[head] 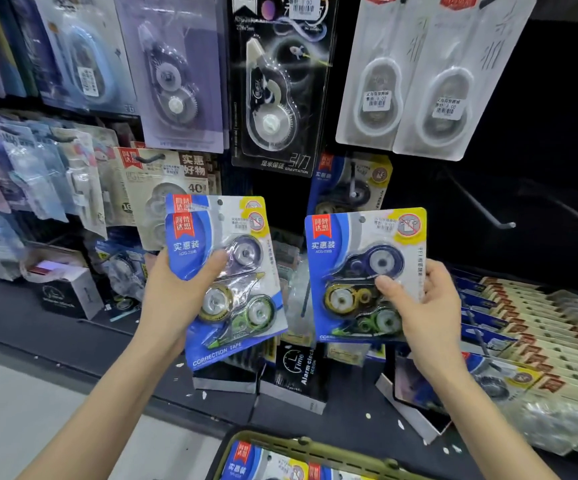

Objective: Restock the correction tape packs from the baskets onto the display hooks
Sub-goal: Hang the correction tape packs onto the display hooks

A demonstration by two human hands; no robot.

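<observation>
Both hands are held up in front of the wall of packs, right above the green basket. The left hand grips a small stack of packs. Its thumb lies across the front and its fingers curl round the back. Two cards show in this stack, one peeking out at the top behind the other. The right hand holds a single pack. Its thumb presses on the front and its fingers wrap round the pack's right edge. The stack and the single pack are up above the basket, side by side, with a gap between them.

The basket sits at the very bottom of the view, and more blue packs of the same kind lie inside it.

Higher above the basket, just behind the single pack, a hanging blue pack sits on the wall. Up and to the right of the basket, a bare metal hook sticks out from the dark wall. Far above the basket hang a black pack and two white packs. Just above the basket, on the dark shelf, stands a black alarm clock box. To the right of the basket and a bit higher, a long row of packs lies close together on the shelf.
</observation>
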